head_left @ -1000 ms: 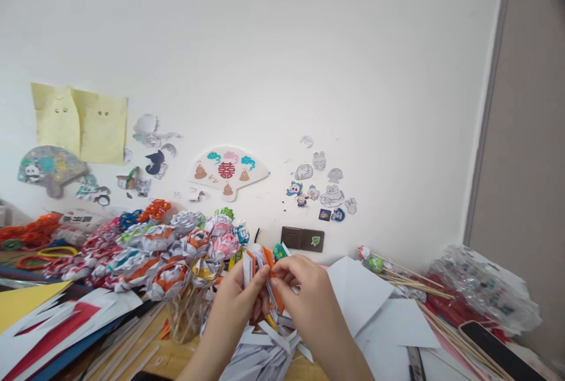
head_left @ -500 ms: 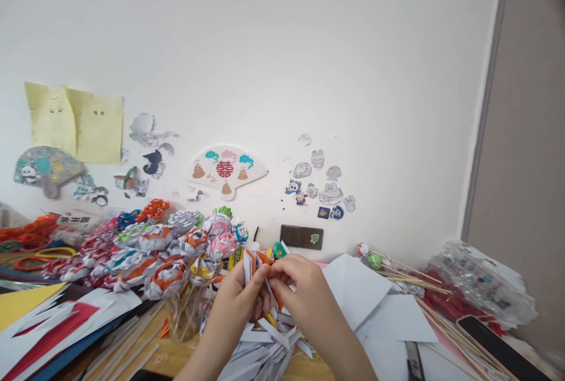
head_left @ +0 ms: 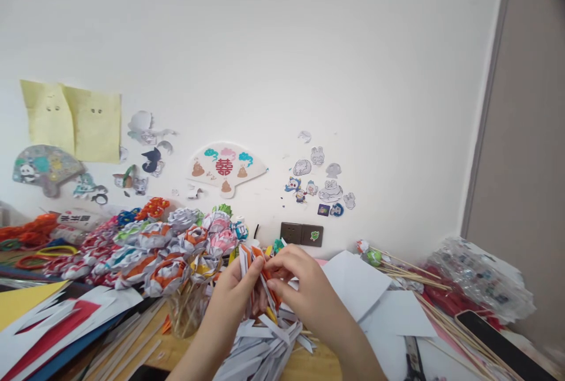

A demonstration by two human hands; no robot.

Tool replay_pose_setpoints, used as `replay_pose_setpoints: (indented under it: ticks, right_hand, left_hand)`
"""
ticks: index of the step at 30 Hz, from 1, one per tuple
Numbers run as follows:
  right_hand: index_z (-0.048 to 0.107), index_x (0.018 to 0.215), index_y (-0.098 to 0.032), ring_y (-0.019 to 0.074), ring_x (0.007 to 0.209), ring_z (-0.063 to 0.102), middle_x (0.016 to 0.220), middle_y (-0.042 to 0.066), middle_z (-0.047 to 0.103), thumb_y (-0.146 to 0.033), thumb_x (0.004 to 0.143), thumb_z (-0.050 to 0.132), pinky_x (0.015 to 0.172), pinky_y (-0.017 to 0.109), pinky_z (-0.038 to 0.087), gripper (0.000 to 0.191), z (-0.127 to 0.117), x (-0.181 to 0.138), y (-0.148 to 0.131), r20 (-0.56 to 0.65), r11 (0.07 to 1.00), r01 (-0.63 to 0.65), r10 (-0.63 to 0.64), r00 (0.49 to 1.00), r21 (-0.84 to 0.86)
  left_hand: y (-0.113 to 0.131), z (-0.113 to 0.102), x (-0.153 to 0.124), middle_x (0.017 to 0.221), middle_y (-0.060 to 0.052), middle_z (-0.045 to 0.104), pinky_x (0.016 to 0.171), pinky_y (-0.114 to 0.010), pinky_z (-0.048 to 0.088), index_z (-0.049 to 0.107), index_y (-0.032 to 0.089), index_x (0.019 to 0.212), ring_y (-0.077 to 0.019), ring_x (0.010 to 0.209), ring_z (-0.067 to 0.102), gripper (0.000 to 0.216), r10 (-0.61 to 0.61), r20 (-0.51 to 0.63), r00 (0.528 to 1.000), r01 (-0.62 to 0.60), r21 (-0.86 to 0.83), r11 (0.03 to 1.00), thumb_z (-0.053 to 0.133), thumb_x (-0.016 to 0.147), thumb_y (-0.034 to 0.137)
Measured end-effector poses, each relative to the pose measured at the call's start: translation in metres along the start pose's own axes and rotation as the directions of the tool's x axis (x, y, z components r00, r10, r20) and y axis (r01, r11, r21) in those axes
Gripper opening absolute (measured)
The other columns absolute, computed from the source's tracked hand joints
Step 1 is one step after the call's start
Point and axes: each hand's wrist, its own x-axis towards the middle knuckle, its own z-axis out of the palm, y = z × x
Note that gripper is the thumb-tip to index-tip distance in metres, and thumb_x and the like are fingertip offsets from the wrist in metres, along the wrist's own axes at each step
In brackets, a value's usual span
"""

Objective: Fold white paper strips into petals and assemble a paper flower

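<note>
An orange-and-white folded paper piece (head_left: 245, 257) is held upright in front of me, its pleats or layers pointing up. My left hand (head_left: 238, 290) wraps round its lower left side, thumb pressed against the front. My right hand (head_left: 295, 280) has its fingertips pinched on the orange folds at the right side. Much of the paper is hidden by the fingers. Below both hands lies a heap of white paper strips (head_left: 260, 353) on the wooden table (head_left: 311, 366).
Paper flowers (head_left: 168, 272) crowd the left, some in a clear container (head_left: 183, 316). Colored sheets (head_left: 26, 304) lie front left. On the right are white paper sheets (head_left: 392, 313), scissors (head_left: 413, 357), wooden sticks (head_left: 459, 334), a phone (head_left: 498, 343) and a plastic bag (head_left: 481, 281).
My hands have risen very slightly with the paper, and the right fingers have shifted along the folds. The view has moved a little. More of the scissors shows.
</note>
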Motion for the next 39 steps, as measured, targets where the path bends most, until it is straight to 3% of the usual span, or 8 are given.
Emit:
replay_pose_setpoints:
  ticks: [5, 11, 17, 22, 27, 30, 35, 39]
  right_hand:
    - [0.06, 0.096, -0.024, 0.0149, 0.088, 0.053, 0.093, -0.001, 0.057, -0.007, 0.073, 0.061, 0.077, 0.025, 0.041, 0.03, -0.007, -0.002, 0.003, 0.093, 0.998, -0.057, 0.054, 0.994, 0.021]
    - [0.053, 0.109, -0.025, 0.0155, 0.078, 0.06, 0.082, -0.001, 0.064, -0.014, 0.082, 0.049, 0.068, 0.025, 0.044, 0.03, -0.004, -0.001, 0.009, 0.227, 0.977, -0.167, 0.134, 0.965, 0.135]
    - [0.051, 0.113, -0.024, 0.0153, 0.073, 0.062, 0.08, -0.001, 0.066, -0.014, 0.083, 0.046, 0.065, 0.024, 0.045, 0.031, -0.001, -0.002, 0.006, 0.208, 0.979, -0.144, 0.112, 0.972, 0.147]
    - [0.049, 0.116, -0.024, 0.0146, 0.068, 0.062, 0.077, -0.001, 0.066, -0.013, 0.083, 0.045, 0.059, 0.022, 0.044, 0.035, 0.003, 0.001, 0.009, 0.211, 0.976, -0.136, 0.098, 0.972, 0.17]
    - [0.06, 0.097, -0.02, 0.0147, 0.066, 0.06, 0.075, 0.002, 0.065, -0.019, 0.083, 0.047, 0.055, 0.021, 0.04, 0.019, 0.012, 0.004, 0.043, 0.04, 0.971, -0.198, 0.205, 0.978, -0.135]
    - [0.064, 0.069, -0.019, 0.0153, 0.056, 0.058, 0.063, 0.003, 0.065, -0.015, 0.071, 0.057, 0.046, 0.021, 0.035, 0.008, 0.031, -0.001, 0.076, 0.071, 0.805, -0.308, 0.396, 0.916, -0.507]
    - [0.06, 0.05, -0.018, 0.0196, 0.054, 0.062, 0.056, 0.005, 0.065, -0.002, 0.048, 0.067, 0.044, 0.023, 0.039, 0.017, 0.076, -0.006, 0.118, 0.128, 0.714, -0.324, 0.5, 0.856, -0.621]
    - [0.061, 0.05, -0.018, 0.0228, 0.059, 0.065, 0.06, 0.007, 0.068, -0.005, 0.043, 0.071, 0.047, 0.024, 0.045, 0.018, 0.096, -0.002, 0.133, 0.148, 0.661, -0.333, 0.561, 0.815, -0.672]
  left_hand:
    - [0.001, -0.002, 0.001, 0.035, 0.005, 0.053, 0.031, -0.013, 0.027, 0.052, 0.017, 0.064, -0.0053, 0.028, 0.04, 0.039, -0.014, 0.015, 1.0, 0.015, -0.105, 0.994, 0.064, 0.065, 0.054]
    - [0.002, -0.003, -0.002, 0.037, 0.005, 0.053, 0.032, -0.013, 0.029, 0.054, 0.016, 0.068, -0.0051, 0.03, 0.04, 0.036, -0.021, 0.007, 1.0, 0.022, -0.169, 0.985, 0.064, 0.067, 0.051]
    - [0.006, -0.004, -0.003, 0.037, 0.006, 0.052, 0.032, -0.013, 0.028, 0.058, 0.015, 0.083, -0.0054, 0.031, 0.039, 0.036, -0.046, -0.005, 0.999, 0.044, -0.194, 0.98, 0.063, 0.069, 0.048]
    - [0.007, -0.008, 0.001, 0.041, 0.007, 0.053, 0.034, -0.012, 0.027, 0.059, 0.014, 0.081, -0.0022, 0.031, 0.034, 0.035, -0.051, 0.011, 0.999, 0.052, -0.201, 0.978, 0.063, 0.069, 0.047]
    - [0.006, -0.01, 0.004, 0.034, 0.007, 0.048, 0.034, -0.013, 0.027, 0.06, 0.013, 0.073, -0.0046, 0.031, 0.036, 0.036, -0.013, -0.038, 0.999, 0.013, -0.006, 1.0, 0.061, 0.069, 0.049]
    - [0.007, -0.01, 0.003, 0.031, 0.007, 0.046, 0.034, -0.015, 0.028, 0.059, 0.013, 0.071, -0.0058, 0.03, 0.037, 0.038, -0.003, -0.095, 0.995, 0.01, 0.073, 0.997, 0.059, 0.069, 0.051]
    - [0.01, -0.009, 0.001, 0.034, 0.007, 0.049, 0.034, -0.016, 0.028, 0.057, 0.015, 0.072, -0.007, 0.031, 0.037, 0.037, -0.015, -0.128, 0.992, 0.022, 0.053, 0.998, 0.06, 0.066, 0.052]
    - [0.01, -0.01, 0.003, 0.034, 0.006, 0.05, 0.035, -0.016, 0.026, 0.057, 0.015, 0.07, -0.0064, 0.031, 0.036, 0.037, -0.013, -0.11, 0.994, 0.02, 0.066, 0.998, 0.06, 0.065, 0.051]
